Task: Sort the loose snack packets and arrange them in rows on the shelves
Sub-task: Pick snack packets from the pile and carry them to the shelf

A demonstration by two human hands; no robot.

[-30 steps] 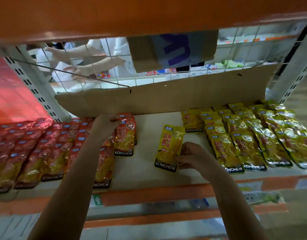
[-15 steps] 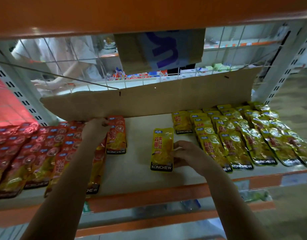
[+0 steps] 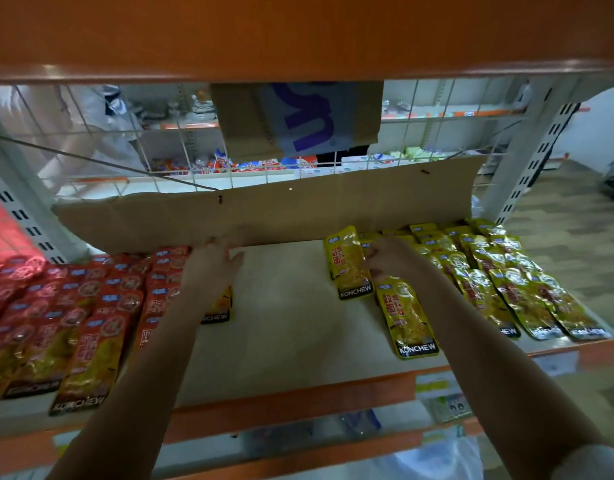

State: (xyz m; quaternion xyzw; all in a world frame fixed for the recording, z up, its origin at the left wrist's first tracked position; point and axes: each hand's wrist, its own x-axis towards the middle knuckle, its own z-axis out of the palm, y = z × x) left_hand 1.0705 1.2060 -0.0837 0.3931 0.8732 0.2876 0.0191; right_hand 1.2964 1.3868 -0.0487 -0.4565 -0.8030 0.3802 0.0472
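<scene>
**Snack packets on a shop shelf, both hands at the back**

A pale shelf [image 3: 291, 327] with an orange front edge runs across the view, under another orange shelf above. A long cardboard strip [image 3: 298, 213] stands along its back against a wire grid [image 3: 437, 133], through which further shelving and a person in pale clothes show.

On the left of the shelf lie rows of red packets [image 3: 73, 317], overlapping like tiles. On the right lie matching rows of yellow packets [image 3: 506, 278]. The middle of the shelf between them is bare.

The left hand [image 3: 210, 268] reaches to the back at the inner edge of the red rows, fingers loosely spread and resting on the packets near the cardboard, gripping nothing that I can see. The right hand [image 3: 390, 259] pinches the edge of a single yellow packet [image 3: 348, 261], held at the back just left of the yellow rows. Another lone yellow packet [image 3: 407, 318] lies flat just in front of it, beside the right forearm.
</scene>
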